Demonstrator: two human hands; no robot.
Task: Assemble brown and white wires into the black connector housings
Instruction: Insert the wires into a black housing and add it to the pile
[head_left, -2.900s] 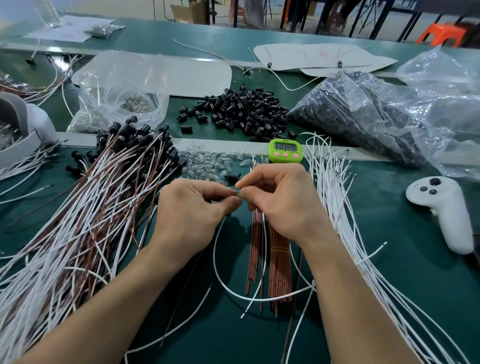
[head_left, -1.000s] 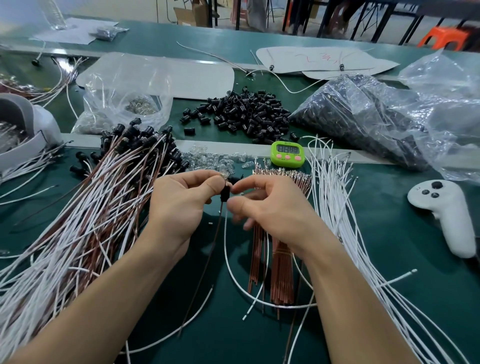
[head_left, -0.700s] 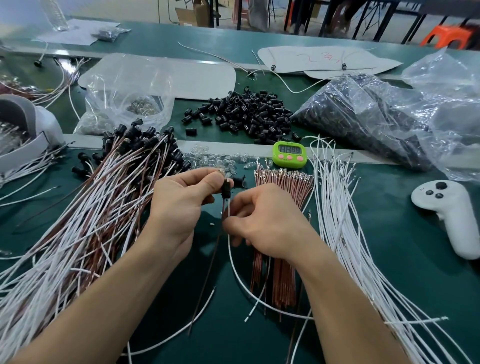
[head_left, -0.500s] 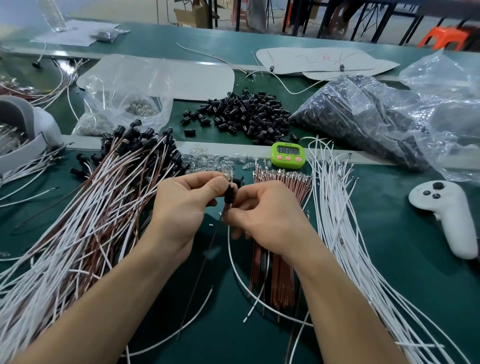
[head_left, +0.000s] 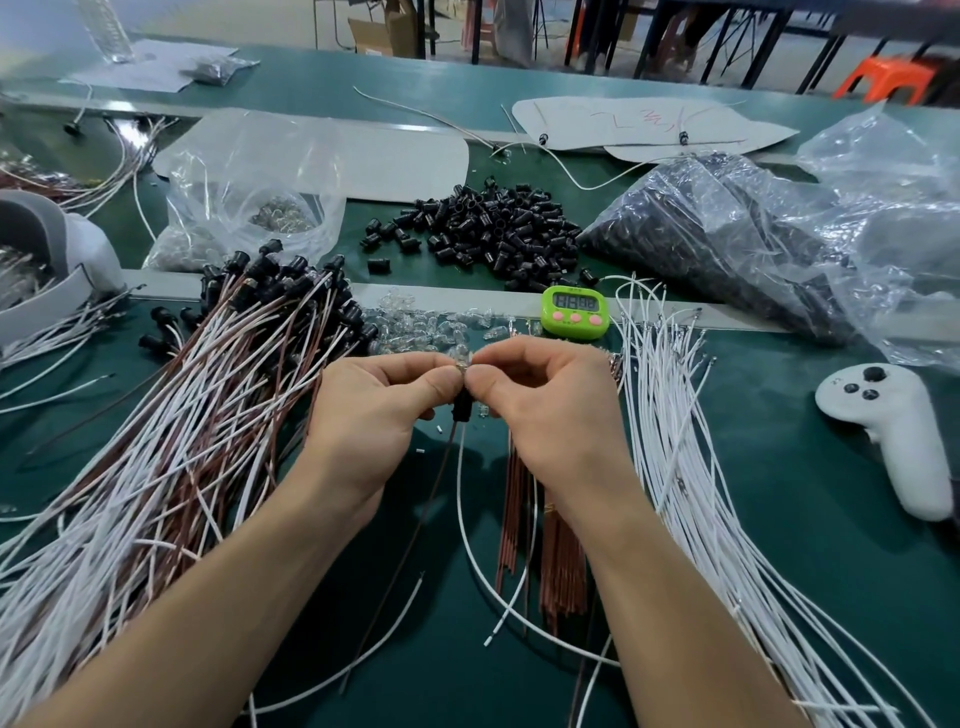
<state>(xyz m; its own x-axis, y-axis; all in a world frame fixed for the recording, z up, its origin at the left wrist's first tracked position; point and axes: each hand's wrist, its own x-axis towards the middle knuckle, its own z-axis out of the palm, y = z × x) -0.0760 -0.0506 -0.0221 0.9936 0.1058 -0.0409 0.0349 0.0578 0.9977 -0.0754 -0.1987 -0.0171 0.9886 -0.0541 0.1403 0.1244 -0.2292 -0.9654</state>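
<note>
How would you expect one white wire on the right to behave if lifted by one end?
Probably floppy: the similar wire below the held housing sags in a curve. Likely light, being thin. The white wires overlap, so neighbours might drag along.

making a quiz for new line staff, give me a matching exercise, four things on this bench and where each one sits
Things:
1. green timer
2. white controller
3. loose black housings
4. brown wires

Places:
A. lying partly under the wrist of the right hand
B. heaped between the clear bag and the dark-filled bag
C. far right, alone on the green mat
D. just beyond the right hand's knuckles

Pairs: 1-D, 2-C, 3-B, 4-A
</note>
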